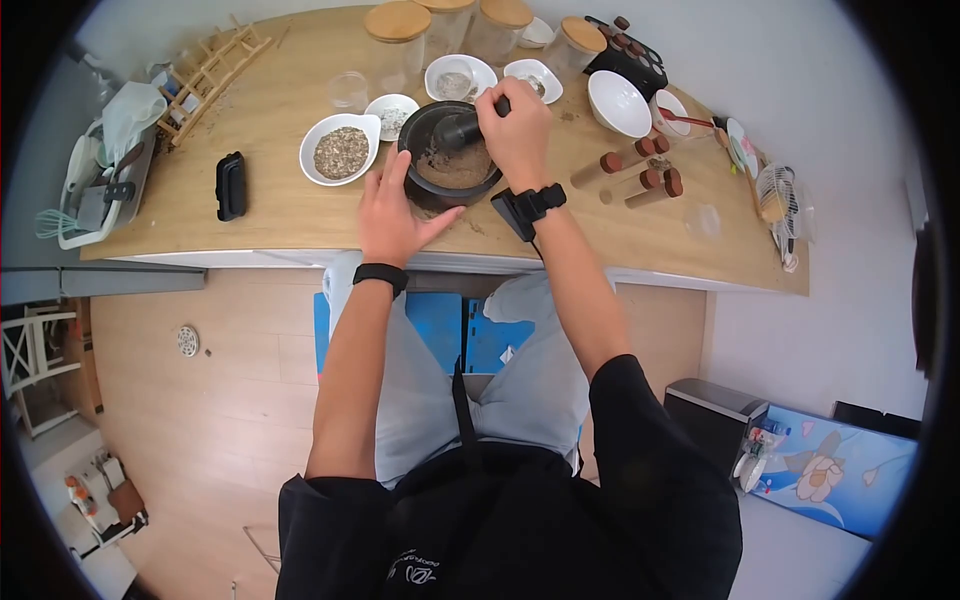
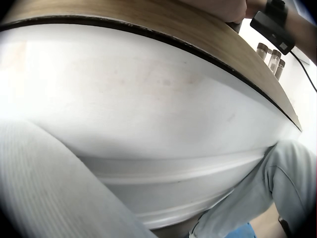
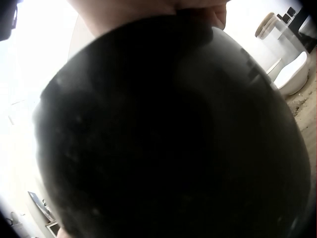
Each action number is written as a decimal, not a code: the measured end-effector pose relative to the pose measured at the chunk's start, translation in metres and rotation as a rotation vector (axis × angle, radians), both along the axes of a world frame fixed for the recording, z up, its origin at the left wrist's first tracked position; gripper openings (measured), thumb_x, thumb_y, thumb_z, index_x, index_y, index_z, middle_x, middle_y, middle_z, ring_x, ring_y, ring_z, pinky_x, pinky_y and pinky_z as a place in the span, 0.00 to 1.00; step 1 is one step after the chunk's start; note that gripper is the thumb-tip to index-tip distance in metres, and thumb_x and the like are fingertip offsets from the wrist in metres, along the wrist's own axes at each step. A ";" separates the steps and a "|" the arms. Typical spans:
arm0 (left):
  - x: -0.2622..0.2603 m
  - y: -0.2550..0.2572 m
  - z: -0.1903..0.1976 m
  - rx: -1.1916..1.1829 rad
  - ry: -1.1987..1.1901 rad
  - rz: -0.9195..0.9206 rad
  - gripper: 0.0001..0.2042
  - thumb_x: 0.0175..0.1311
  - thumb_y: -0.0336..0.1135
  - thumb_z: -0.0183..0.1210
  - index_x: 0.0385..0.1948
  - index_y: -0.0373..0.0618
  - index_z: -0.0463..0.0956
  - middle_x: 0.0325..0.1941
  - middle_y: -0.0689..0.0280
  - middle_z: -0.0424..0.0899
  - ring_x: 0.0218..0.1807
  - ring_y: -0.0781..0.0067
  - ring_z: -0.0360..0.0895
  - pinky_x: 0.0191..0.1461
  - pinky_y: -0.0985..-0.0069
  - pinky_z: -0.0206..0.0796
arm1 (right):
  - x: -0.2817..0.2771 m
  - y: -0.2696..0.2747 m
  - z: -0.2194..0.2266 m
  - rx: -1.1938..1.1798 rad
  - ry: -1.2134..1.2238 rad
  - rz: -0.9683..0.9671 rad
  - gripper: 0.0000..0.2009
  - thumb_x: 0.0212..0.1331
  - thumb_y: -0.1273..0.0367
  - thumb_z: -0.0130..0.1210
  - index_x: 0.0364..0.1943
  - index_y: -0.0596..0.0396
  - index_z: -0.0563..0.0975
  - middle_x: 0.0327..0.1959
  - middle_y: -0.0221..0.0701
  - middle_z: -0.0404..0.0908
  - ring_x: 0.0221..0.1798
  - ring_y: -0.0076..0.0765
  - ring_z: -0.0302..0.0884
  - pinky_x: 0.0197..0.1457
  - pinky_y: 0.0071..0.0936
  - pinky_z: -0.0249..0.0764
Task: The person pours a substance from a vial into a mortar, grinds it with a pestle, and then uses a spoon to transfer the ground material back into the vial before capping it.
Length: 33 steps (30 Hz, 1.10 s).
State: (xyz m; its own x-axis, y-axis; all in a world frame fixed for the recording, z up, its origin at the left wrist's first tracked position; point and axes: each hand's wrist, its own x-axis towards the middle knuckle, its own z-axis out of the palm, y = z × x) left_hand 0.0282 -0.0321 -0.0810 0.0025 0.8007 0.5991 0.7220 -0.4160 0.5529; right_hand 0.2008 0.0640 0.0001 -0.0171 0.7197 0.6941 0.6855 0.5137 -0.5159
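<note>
A dark stone mortar (image 1: 456, 194) stands near the front edge of the table, with brown ground powder (image 1: 455, 170) inside. My right hand (image 1: 518, 135) grips the dark pestle (image 1: 459, 130), which leans into the mortar from the upper right. On the left side, my left hand (image 1: 392, 215) rests its extended fingers against the mortar's wall, thumb spread toward the front. The mortar's dark body (image 3: 173, 129) fills most of the right wrist view. In the left wrist view, part of a hand shows above the tabletop edge (image 2: 163, 37).
Left of the mortar sits a white bowl of coarse grains (image 1: 340, 150); small white dishes (image 1: 393, 117) stand behind. Wooden-lidded jars (image 1: 397, 50) line the back. Corked tubes (image 1: 597, 170) lie to the right, with a white bowl (image 1: 619, 104) beyond. A black case (image 1: 231, 186) lies left.
</note>
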 end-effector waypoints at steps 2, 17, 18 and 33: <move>-0.002 0.000 0.004 -0.041 -0.003 0.002 0.51 0.39 0.55 0.82 0.66 0.38 0.66 0.67 0.51 0.76 0.58 0.47 0.74 0.60 0.58 0.74 | -0.003 -0.010 0.003 -0.035 -0.027 0.031 0.05 0.56 0.70 0.62 0.27 0.53 0.78 0.28 0.37 0.81 0.32 0.52 0.81 0.35 0.43 0.76; -0.002 0.000 -0.001 0.018 0.011 0.016 0.50 0.39 0.57 0.81 0.65 0.41 0.67 0.70 0.54 0.75 0.52 0.52 0.75 0.54 0.61 0.78 | 0.000 -0.008 0.004 0.015 -0.062 0.086 0.06 0.55 0.71 0.63 0.27 0.53 0.77 0.27 0.37 0.79 0.28 0.50 0.79 0.31 0.43 0.75; 0.001 0.001 0.000 0.033 0.015 0.015 0.50 0.39 0.57 0.81 0.65 0.41 0.67 0.70 0.54 0.75 0.52 0.52 0.76 0.54 0.61 0.78 | 0.002 -0.010 0.011 -0.027 -0.165 0.192 0.05 0.55 0.72 0.63 0.27 0.53 0.77 0.26 0.36 0.79 0.27 0.49 0.79 0.31 0.42 0.75; -0.001 0.001 -0.002 0.025 0.003 0.016 0.51 0.38 0.58 0.81 0.66 0.43 0.66 0.70 0.55 0.75 0.52 0.53 0.76 0.52 0.61 0.78 | 0.014 -0.022 0.021 0.055 -0.054 -0.004 0.05 0.56 0.75 0.62 0.28 0.56 0.76 0.27 0.37 0.77 0.27 0.48 0.76 0.31 0.40 0.72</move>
State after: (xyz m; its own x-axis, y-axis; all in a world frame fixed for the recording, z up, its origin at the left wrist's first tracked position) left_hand 0.0275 -0.0313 -0.0832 -0.0079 0.7853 0.6191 0.7304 -0.4182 0.5399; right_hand 0.2150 0.0415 0.0212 -0.0532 0.6809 0.7304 0.7138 0.5375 -0.4490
